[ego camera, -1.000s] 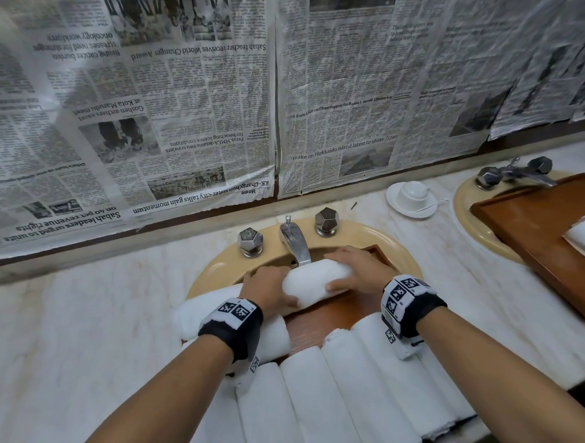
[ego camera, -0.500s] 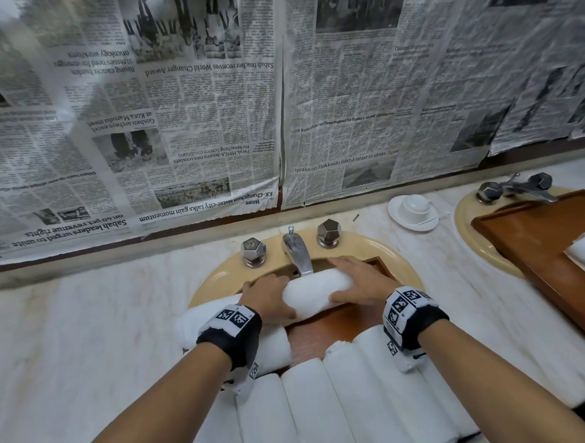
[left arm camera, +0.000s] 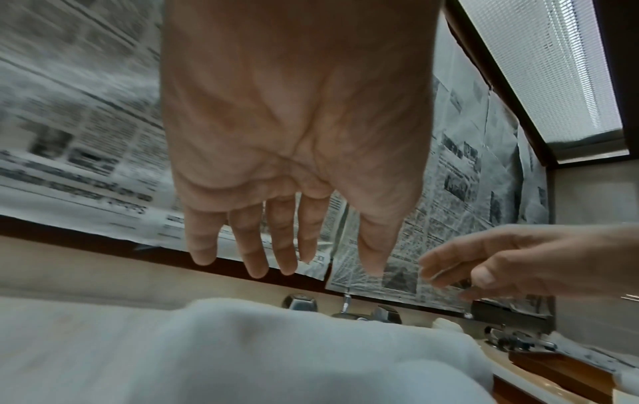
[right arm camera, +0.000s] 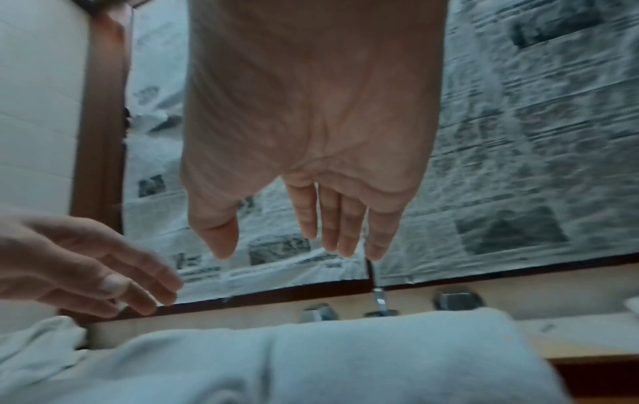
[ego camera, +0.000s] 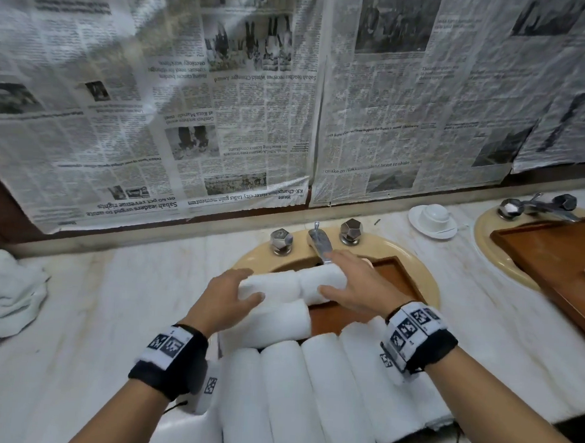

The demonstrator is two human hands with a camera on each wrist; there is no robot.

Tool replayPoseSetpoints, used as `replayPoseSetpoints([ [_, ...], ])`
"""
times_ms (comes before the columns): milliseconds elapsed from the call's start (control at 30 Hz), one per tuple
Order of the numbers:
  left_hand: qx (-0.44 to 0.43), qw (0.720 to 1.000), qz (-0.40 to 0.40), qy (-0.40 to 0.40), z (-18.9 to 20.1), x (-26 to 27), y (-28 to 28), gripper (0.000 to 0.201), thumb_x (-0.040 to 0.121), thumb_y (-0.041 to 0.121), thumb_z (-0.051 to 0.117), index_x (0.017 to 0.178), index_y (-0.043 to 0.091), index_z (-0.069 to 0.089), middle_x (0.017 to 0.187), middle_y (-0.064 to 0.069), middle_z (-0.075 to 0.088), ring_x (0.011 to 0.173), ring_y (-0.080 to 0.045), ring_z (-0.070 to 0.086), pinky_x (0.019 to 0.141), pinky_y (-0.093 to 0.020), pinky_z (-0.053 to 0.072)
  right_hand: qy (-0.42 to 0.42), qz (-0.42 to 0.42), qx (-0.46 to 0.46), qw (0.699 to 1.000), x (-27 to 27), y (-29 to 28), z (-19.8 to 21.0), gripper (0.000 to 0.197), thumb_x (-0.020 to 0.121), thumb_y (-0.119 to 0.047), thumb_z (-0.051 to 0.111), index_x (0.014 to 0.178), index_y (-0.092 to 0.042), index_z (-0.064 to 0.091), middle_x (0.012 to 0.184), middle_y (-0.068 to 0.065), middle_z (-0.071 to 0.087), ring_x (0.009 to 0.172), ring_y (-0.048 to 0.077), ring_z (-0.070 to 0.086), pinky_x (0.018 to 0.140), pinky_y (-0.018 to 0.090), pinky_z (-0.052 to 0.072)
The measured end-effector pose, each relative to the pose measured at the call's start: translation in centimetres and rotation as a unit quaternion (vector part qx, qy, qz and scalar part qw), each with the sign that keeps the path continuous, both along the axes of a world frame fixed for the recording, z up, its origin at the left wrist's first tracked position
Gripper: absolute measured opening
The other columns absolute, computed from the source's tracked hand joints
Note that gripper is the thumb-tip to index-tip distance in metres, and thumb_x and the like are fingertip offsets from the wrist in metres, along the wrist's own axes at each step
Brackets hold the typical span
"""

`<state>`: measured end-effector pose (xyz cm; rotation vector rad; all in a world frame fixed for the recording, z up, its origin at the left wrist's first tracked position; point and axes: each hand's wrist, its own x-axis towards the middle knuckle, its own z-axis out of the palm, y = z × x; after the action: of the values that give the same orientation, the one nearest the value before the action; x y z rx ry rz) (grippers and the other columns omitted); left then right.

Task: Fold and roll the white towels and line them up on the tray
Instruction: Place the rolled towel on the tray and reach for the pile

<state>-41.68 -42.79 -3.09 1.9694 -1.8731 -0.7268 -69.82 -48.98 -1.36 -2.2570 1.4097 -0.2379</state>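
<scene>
I see a rolled white towel (ego camera: 292, 283) lying sideways at the back of the brown tray (ego camera: 393, 279), just in front of the tap (ego camera: 320, 242). A second roll (ego camera: 274, 324) lies sideways just in front of it. Nearer to me, a row of rolled towels (ego camera: 325, 391) lies side by side on the tray, each one pointing away from me. My left hand (ego camera: 223, 297) is over the left end of the back roll and my right hand (ego camera: 352, 286) is over its right end. In both wrist views my fingers (left arm camera: 249, 246) are straight and spread apart, with air between them and the towel below, so they hold nothing. The tray sits over a yellow sink (ego camera: 421, 280) in the pale marble surface (ego camera: 90, 311). A loose heap of white cloth (ego camera: 2, 292) lies on the far left. A white cup on a saucer (ego camera: 433, 219) stands to the right, near a second tray (ego camera: 555, 264). Newspaper (ego camera: 222, 114) covers the wall behind
</scene>
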Motion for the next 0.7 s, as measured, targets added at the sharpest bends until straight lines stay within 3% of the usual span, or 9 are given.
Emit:
replayPoseSetpoints([
  [300,0.014,0.994,0.107,0.002,-1.2,13.6,11.3,0.069,0.092,0.056,0.059,0.149,0.022,0.040,0.152,0.002,0.043,0.140,-0.019,0.038,0.114,-0.034,0.033,0.018,0.119,-0.013,0.993,15.9,7.7,0.5,0.077,0.091,-0.052,0.060,0.153,-0.020,0.028,0.157,-0.006,0.027,0.144,0.015,0.028,0.115,0.031,0.029],
  [700,0.046,0.981,0.188,-0.007,-2.6,33.2,24.0,0.073,0.092,0.060,0.055,0.151,0.021,0.036,0.154,0.001,0.040,0.141,-0.019,0.037,0.115,-0.035,0.032,0.024,0.189,0.032,0.981,37.9,17.6,-1.1,0.077,0.094,-0.056,0.054,0.155,-0.022,0.024,0.158,-0.006,0.026,0.141,0.015,0.031,0.112,0.030,0.030],
])
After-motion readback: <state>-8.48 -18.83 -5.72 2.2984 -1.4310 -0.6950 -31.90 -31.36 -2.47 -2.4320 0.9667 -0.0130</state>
